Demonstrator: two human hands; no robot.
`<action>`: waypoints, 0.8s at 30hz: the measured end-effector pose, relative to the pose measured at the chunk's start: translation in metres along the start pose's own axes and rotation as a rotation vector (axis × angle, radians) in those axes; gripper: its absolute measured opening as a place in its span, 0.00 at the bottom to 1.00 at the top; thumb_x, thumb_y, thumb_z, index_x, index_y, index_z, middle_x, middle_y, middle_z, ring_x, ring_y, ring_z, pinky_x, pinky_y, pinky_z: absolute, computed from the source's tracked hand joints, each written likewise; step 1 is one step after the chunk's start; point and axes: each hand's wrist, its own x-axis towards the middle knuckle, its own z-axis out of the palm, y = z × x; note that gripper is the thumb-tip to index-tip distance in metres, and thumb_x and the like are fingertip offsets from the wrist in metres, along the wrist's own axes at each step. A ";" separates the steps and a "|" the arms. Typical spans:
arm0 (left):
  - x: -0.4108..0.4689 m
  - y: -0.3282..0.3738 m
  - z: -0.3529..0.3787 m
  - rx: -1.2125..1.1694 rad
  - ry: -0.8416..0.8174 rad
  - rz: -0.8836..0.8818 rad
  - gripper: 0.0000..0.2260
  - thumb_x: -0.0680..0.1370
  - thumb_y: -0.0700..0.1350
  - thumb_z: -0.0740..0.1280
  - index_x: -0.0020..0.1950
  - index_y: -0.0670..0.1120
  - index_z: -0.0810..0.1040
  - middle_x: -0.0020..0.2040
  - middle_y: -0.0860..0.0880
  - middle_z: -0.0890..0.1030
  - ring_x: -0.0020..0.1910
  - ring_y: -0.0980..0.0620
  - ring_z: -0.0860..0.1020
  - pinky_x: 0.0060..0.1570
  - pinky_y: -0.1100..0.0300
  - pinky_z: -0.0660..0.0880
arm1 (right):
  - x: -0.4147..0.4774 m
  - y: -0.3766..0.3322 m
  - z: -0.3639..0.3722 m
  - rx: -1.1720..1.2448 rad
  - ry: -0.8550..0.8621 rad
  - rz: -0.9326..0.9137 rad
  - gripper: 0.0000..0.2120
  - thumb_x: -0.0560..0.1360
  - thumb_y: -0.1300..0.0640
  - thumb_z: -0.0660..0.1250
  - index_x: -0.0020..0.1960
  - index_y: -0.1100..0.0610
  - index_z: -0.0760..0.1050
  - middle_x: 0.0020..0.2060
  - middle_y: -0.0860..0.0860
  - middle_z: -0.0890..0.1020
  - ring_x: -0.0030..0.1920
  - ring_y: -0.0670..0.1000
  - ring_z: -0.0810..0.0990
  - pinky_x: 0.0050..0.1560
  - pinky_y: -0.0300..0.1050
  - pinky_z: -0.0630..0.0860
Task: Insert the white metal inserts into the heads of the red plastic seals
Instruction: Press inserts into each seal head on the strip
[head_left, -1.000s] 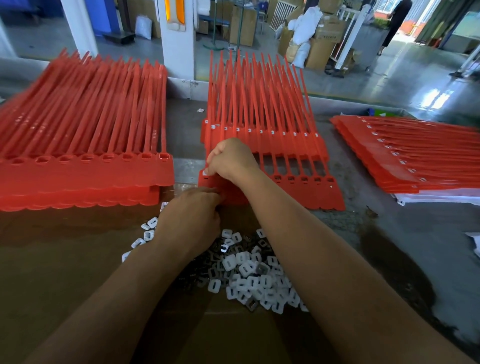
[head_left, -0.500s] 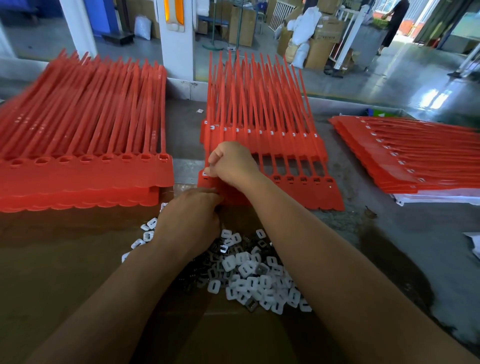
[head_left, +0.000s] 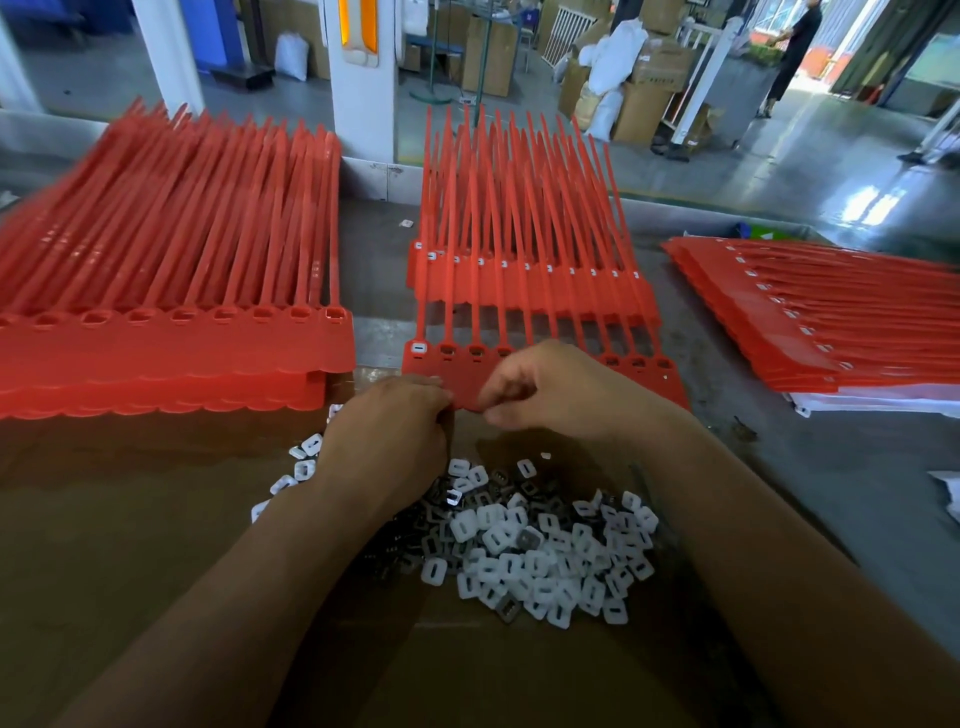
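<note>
Step in hand: by my reading, filling the front strip of red plastic seals (head_left: 644, 374), with the row only just begun.
Front strip: lies flat on the table (head_left: 831, 467); one seated white insert (head_left: 418, 347) shows in its leftmost head, and the heads beside it that are in view look empty.
Left hand (head_left: 395, 421): at the strip's near edge, fingertips curled under and hidden; I cannot tell whether it holds an insert.
Right hand (head_left: 550, 384): over the strip's middle, fingers curled with the thumb close below; what it pinches, if anything, I cannot tell.
Loose white metal inserts (head_left: 519, 551): heaped on a brown cardboard sheet (head_left: 156, 519) just nearer than the strip, under both wrists.
Next move: likely the second head from the left; the insert must be squared to the opening and pressed flush while the strip is kept from sliding.
</note>
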 end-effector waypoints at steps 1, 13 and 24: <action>0.000 0.000 0.000 0.008 -0.002 -0.003 0.14 0.75 0.38 0.58 0.55 0.44 0.80 0.59 0.49 0.78 0.57 0.50 0.75 0.56 0.55 0.71 | -0.005 0.002 -0.001 -0.012 -0.044 0.001 0.05 0.71 0.58 0.70 0.42 0.48 0.78 0.37 0.40 0.80 0.39 0.37 0.77 0.44 0.33 0.72; -0.001 0.002 -0.002 0.015 -0.005 -0.011 0.15 0.76 0.38 0.57 0.58 0.44 0.79 0.62 0.50 0.76 0.60 0.51 0.73 0.58 0.59 0.68 | -0.019 0.019 0.000 -0.096 -0.096 0.028 0.06 0.68 0.54 0.74 0.37 0.46 0.77 0.33 0.39 0.79 0.36 0.32 0.75 0.35 0.25 0.71; 0.000 0.001 0.000 0.006 -0.006 -0.020 0.15 0.75 0.37 0.57 0.57 0.44 0.79 0.61 0.50 0.77 0.58 0.51 0.74 0.56 0.59 0.69 | -0.020 0.016 0.000 0.081 0.029 0.020 0.05 0.76 0.56 0.65 0.40 0.51 0.73 0.29 0.43 0.81 0.28 0.37 0.76 0.32 0.31 0.71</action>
